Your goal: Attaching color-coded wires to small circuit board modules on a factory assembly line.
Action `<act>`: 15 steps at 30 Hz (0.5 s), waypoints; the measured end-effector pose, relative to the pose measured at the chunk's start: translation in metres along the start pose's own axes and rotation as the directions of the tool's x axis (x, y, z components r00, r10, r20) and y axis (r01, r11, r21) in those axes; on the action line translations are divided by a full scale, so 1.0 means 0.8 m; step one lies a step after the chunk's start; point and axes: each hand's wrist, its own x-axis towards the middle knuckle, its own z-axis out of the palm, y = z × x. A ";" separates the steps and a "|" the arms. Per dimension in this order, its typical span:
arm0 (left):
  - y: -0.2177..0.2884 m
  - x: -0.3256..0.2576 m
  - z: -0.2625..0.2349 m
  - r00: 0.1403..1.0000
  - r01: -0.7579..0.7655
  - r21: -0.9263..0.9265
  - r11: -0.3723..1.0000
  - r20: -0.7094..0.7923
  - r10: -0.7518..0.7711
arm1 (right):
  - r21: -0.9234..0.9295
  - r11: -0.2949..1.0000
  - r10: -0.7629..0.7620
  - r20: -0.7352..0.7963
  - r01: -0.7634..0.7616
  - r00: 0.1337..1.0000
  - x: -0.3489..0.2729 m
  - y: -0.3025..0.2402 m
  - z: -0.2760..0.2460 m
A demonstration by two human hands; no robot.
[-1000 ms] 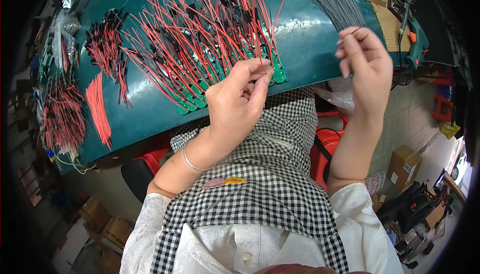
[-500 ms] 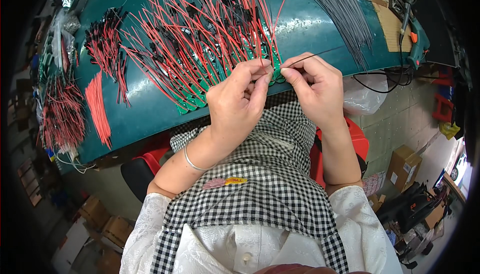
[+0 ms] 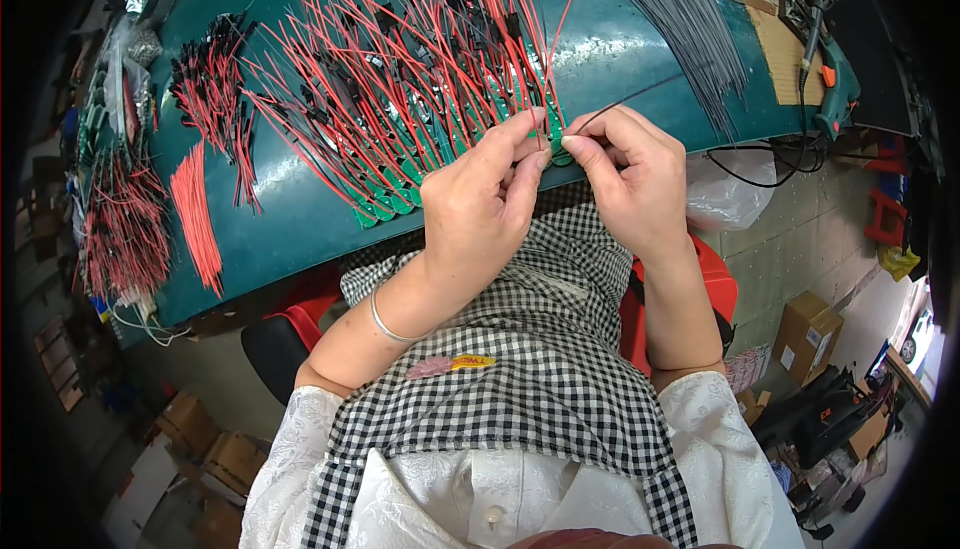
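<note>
Wire (image 3: 640,95), black, probably light and bendy so best held near its end, poked out far-right from the right hand's (image 3: 640,174) tight pinch, left hand (image 3: 478,194) nearly closed, couldn't tell on what.

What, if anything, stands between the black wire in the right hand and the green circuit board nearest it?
Nothing visible blocks it: the right hand pinches the black wire close by the green circuit board. The left hand is just to the left. The wire's tip is too small to make out.
</note>
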 end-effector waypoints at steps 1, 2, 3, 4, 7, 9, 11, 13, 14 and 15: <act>0.000 0.000 -0.001 1.000 -0.008 0.015 1.000 0.003 0.008 | 0.009 1.000 0.000 0.001 0.000 1.000 0.000 0.000 0.001; 0.000 0.000 -0.001 1.000 -0.016 0.029 0.999 0.006 0.016 | 0.019 1.000 0.001 0.001 -0.001 1.000 0.000 -0.001 0.001; 0.000 0.000 -0.002 1.000 -0.023 0.045 0.999 0.009 0.023 | 0.011 1.000 0.008 0.021 -0.009 1.000 0.001 -0.005 0.001; 0.001 0.000 -0.004 0.999 -0.037 0.048 0.998 0.006 0.037 | 0.003 1.000 0.016 0.040 -0.017 0.999 0.002 -0.010 0.001; 0.008 0.001 -0.018 0.997 -0.078 0.061 0.995 -0.017 0.079 | -0.056 0.998 -0.006 0.094 0.011 0.996 0.006 -0.015 0.002; 0.015 0.001 -0.037 0.994 -0.074 0.080 0.994 -0.073 0.080 | -0.104 0.993 -0.048 0.110 0.060 0.993 0.008 -0.016 0.005; 0.024 0.002 -0.065 0.988 -0.055 0.085 0.995 -0.138 0.066 | -0.124 0.985 -0.110 0.105 0.123 0.988 0.009 -0.017 0.013; 0.024 0.000 -0.098 0.973 -0.060 0.105 0.993 -0.214 0.081 | -0.160 0.981 -0.086 0.121 0.105 0.989 0.007 -0.023 0.014; 0.020 -0.002 -0.113 0.960 -0.067 0.139 0.988 -0.259 0.102 | -0.172 0.979 -0.083 0.130 0.105 0.988 0.006 -0.024 0.012; 0.017 -0.006 -0.130 0.945 -0.073 0.173 0.982 -0.304 0.123 | -0.164 0.982 -0.073 0.134 0.094 0.988 0.006 -0.026 0.010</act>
